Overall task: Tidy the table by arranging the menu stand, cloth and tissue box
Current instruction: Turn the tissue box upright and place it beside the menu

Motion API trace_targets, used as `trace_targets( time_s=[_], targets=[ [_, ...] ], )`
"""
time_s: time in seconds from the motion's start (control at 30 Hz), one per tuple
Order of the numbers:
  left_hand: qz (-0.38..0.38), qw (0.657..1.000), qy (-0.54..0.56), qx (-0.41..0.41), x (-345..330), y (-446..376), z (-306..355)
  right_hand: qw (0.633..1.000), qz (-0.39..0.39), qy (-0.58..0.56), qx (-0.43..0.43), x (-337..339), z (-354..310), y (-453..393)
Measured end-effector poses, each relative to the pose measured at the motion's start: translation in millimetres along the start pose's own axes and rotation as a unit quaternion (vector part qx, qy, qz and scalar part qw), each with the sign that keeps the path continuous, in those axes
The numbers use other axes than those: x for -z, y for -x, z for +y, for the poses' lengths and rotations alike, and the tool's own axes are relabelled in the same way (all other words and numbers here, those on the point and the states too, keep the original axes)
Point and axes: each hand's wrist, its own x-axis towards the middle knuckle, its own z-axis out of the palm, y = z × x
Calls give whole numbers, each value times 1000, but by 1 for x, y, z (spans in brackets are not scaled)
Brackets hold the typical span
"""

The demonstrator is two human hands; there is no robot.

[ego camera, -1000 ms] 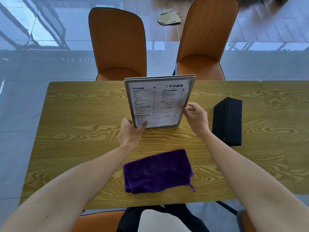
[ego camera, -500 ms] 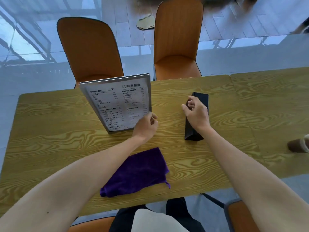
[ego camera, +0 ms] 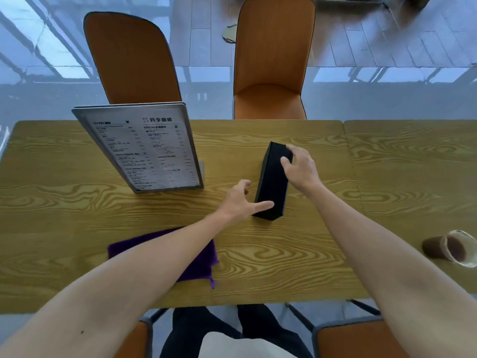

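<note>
Matte black oblong tissue box (ego camera: 273, 182)

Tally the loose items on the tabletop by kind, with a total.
Menu stand: 1
Black tissue box: 1
Purple cloth: 1
Cup lying on its side: 1
Total: 4

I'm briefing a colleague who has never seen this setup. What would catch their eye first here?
Probably the tall menu stand, upright at the far left of the wooden table, and the two hands at the centre: the right hand rests on top of the black tissue box while the left hand touches its near end. A purple cloth lies near the front edge, partly under the left forearm.
</note>
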Motion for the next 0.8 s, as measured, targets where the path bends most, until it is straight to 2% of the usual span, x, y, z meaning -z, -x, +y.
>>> trace_targets(
  time_s=[0.33, 0.57, 0.8],
  targets=[
    [72, 996, -38, 39, -57, -7, 2, 995, -93, 13, -14, 8, 10, -47],
    [49, 995, -78, 26, -66, -11, 3, 996, -86, -16, -30, 5, 14, -53],
    [81, 996, 34, -19, -42, -9, -19, 995, -75, -39, -46, 8, 12, -54]
  ],
)
